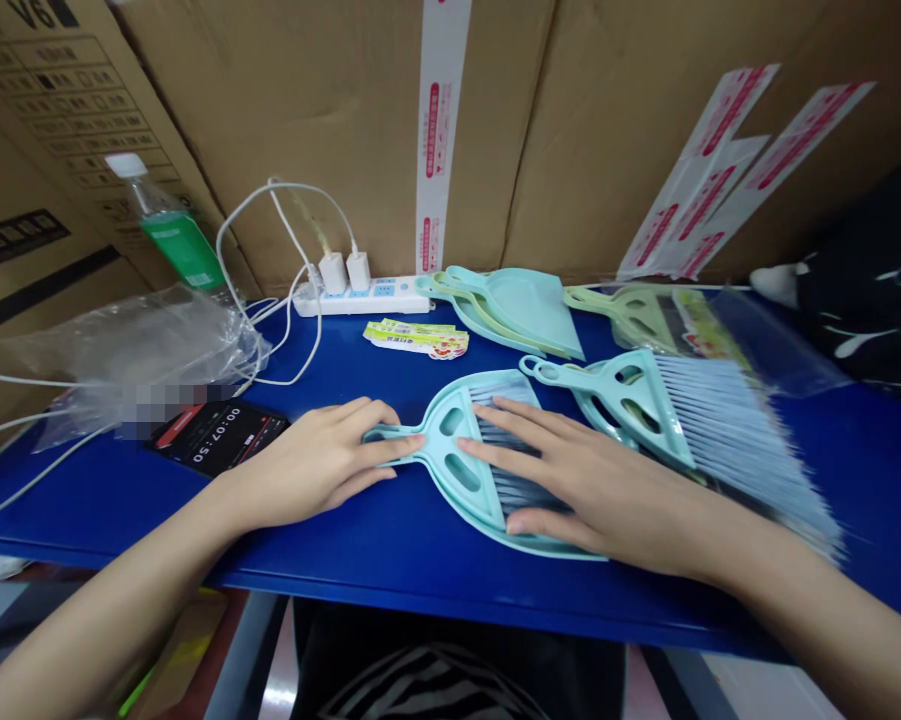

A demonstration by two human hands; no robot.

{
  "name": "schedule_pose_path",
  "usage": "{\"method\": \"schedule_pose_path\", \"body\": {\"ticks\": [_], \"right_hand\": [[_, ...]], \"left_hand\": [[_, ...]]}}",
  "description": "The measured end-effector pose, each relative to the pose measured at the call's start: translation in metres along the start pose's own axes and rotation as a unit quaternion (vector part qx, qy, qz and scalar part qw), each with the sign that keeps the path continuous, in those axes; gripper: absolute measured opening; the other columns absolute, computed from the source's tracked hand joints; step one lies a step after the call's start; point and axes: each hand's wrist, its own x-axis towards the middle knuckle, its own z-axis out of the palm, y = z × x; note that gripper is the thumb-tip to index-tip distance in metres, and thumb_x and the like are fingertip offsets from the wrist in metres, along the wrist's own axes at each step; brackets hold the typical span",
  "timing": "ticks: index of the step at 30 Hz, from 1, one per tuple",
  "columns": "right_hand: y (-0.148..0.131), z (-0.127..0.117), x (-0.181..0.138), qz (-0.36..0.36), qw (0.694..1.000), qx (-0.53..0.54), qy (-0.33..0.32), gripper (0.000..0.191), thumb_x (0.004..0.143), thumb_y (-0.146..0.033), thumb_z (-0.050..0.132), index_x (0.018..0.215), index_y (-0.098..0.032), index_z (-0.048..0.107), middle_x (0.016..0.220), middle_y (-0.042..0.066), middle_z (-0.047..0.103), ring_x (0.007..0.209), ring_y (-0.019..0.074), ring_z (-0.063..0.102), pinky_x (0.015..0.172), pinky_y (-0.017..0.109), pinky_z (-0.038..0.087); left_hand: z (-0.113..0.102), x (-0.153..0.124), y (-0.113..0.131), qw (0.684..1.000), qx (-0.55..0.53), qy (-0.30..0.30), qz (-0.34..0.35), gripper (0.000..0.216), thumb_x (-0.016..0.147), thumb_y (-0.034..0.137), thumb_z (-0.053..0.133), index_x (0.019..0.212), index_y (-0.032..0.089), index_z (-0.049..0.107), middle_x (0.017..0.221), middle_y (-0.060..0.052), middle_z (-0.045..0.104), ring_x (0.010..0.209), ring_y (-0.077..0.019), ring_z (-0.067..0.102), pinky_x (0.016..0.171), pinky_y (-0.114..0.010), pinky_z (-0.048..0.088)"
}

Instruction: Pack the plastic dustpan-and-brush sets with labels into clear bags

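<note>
A light-blue hand brush [463, 450] lies nested on a matching dustpan [487, 528] near the table's front edge. My left hand [337, 455] grips the two overlapping handles at their left end, fingers wrapped round them. Spread over the brush's bristles is my right hand [570, 465], its fingers apart and pressing down flat; it hides part of the bristles and the pan's right side. Just right of it another blue brush [641, 400] rests on more brushes, bristles toward the right.
Behind are stacked dustpans [529, 305], a bagged green brush set [637, 315], paper labels [418, 338] and a power strip [390, 297] with white cables. At left lie a phone [221, 435] and clear plastic bag [157, 350], with a bottle [176, 240] behind. Cardboard boxes [330, 110] wall the back.
</note>
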Motion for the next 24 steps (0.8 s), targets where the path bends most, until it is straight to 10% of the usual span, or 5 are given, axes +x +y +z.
{"method": "schedule_pose_path", "body": {"ticks": [24], "right_hand": [[0.0001, 0.0, 0.0011, 0.013, 1.0, 0.006, 0.01, 0.056, 0.092, -0.045, 0.055, 0.142, -0.021, 0.05, 0.149, 0.019, 0.044, 0.14, 0.035, 0.036, 0.103, 0.056, 0.044]], "left_hand": [[-0.0017, 0.0009, 0.0, 1.0, -0.014, -0.014, -0.011, 0.037, 0.1, 0.026, 0.041, 0.134, 0.026, 0.055, 0.112, -0.009, 0.059, 0.095, -0.0184, 0.06, 0.08, -0.031, 0.054]]}}
